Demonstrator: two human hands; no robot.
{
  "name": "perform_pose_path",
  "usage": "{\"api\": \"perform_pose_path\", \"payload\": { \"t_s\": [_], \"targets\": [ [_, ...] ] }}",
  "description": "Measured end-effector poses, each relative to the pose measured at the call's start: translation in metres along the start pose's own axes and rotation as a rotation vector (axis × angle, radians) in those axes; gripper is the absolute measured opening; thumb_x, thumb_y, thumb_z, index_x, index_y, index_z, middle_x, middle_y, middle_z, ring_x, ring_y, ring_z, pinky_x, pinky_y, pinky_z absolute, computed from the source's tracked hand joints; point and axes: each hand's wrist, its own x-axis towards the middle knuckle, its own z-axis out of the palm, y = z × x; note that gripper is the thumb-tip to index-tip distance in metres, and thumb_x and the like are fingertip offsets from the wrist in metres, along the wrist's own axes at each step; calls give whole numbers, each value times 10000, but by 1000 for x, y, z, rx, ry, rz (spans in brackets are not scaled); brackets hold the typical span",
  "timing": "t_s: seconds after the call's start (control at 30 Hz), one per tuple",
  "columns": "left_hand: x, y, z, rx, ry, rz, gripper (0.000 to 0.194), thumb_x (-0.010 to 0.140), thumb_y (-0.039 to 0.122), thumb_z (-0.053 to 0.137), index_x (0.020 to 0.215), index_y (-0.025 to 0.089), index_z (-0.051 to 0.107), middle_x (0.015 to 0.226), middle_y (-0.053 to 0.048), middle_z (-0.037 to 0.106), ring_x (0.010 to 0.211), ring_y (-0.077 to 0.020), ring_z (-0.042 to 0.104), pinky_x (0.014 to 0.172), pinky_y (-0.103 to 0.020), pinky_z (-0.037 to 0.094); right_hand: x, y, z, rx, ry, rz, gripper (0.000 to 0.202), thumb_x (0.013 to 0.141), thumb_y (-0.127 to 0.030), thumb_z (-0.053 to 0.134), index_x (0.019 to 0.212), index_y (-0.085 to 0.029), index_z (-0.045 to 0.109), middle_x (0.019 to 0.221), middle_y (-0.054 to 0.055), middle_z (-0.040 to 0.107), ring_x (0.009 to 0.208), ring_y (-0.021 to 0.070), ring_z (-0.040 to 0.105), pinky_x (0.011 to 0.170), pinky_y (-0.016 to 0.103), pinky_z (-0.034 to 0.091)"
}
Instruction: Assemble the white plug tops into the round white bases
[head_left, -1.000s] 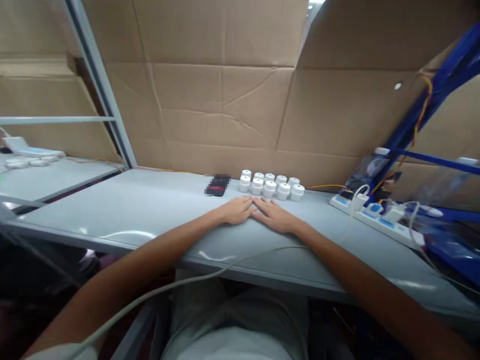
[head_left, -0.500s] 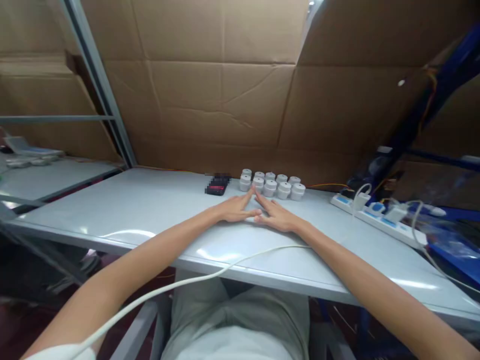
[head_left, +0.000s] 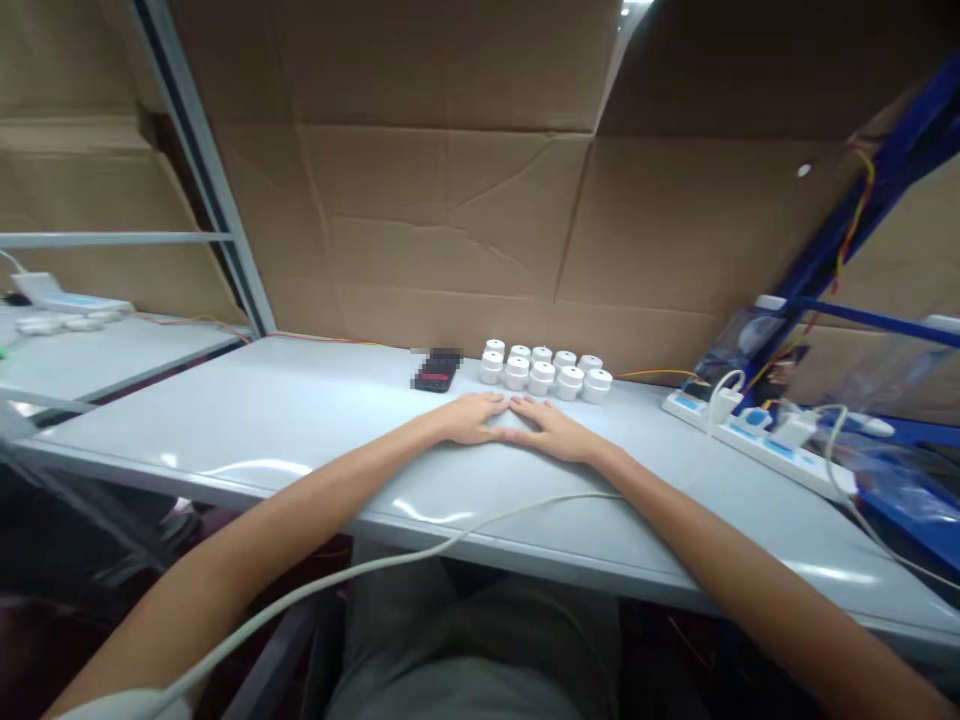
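My left hand (head_left: 471, 418) rests palm down on the light grey tabletop (head_left: 337, 400), holding nothing. Facing it, my right hand (head_left: 553, 430) also lies on the surface with nothing in it. The thumbs meet, and the fingertips of both hands come close together, fingers bent a little and thumbs spread away from them. Just beyond the fingertips stand several small white round capped pieces (head_left: 541, 378) in two rows, apart from my hands. To their left lies a flat dark object (head_left: 436, 372), partly pixelated, with a red patch.
A white power strip (head_left: 761, 440) with plugs and cables sits at the right. A pale cable (head_left: 450, 540) crosses the front edge and runs under my right forearm. Cardboard (head_left: 450, 230) walls the back. Blue frame bars (head_left: 862, 230) rise at right, a grey post (head_left: 210, 170) at left.
My fingers, stretched forward and touching at the index tips before, have drawn back and bent. The thumbs stay together. The white pieces and the dark object have not moved.
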Motion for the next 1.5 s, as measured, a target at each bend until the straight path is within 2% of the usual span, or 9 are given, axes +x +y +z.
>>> {"api": "perform_pose_path", "payload": {
  "t_s": [0.1,0.23,0.4,0.6,0.9,1.07,1.23,1.4,1.5],
  "targets": [
    [0,-1,-2,-15,26,40,613,1011,525,623,1524,190,609,1555,-156,637,1443,-328,615,1232,-424,442,1,-3,-1,-12,0,-40,725,994,-733,572,1537,-256,630,1605,132,605,1482,393,565,1269,600,392],
    [-2,0,-5,-35,48,5,846,977,534,678,1691,200,372,1666,-156,519,1497,-324,564,1228,-429,449,0,-8,-2,9,27,25,915,938,-757,637,1666,-235,454,1698,159,486,1509,417,532,1260,607,402],
    [0,0,-7,-43,9,75,504,1015,495,639,1413,196,718,1529,-133,665,1427,-305,632,1226,-385,454,0,-11,-4,13,-16,-47,709,990,-725,581,1522,-260,632,1606,117,609,1476,371,571,1265,564,400],
    [4,-6,-2,-87,68,137,476,978,479,698,1368,209,730,1490,-110,699,1385,-288,660,1195,-370,478,1,-8,-2,-15,-5,-55,703,1014,-695,563,1556,-250,603,1587,132,623,1440,379,591,1241,590,410],
    [20,-28,-20,188,468,-201,558,914,303,680,1458,203,603,1563,-167,578,1467,-354,519,1208,-520,441,1,6,4,-109,-82,34,804,1018,-713,516,1620,-181,538,1715,183,444,1617,411,373,1320,626,266],
    [35,-33,-31,138,364,-203,473,870,277,703,1325,164,635,1377,-174,680,1332,-337,616,1122,-445,488,1,4,5,-52,-23,21,763,999,-677,582,1590,-196,561,1681,197,498,1566,418,455,1297,632,307],
    [18,-4,-26,-150,264,-13,412,783,367,786,1124,178,651,1050,-53,731,909,-224,681,827,-317,528,0,-6,4,196,205,98,1026,945,-624,692,1740,-190,208,1551,223,613,1331,372,668,1141,565,500],
    [15,33,-1,-388,205,209,677,746,334,807,1379,210,601,1340,-85,701,1047,-218,683,899,-322,549,3,-12,1,329,377,36,515,900,-573,710,1254,-200,731,1266,124,769,1187,336,688,1106,522,504],
    [19,39,7,-373,295,106,748,808,387,781,1480,209,506,1264,-81,715,932,-196,686,853,-335,573,6,-14,-1,612,425,186,378,903,-576,681,919,-203,741,965,57,782,984,268,699,944,419,580]
  ]
}}
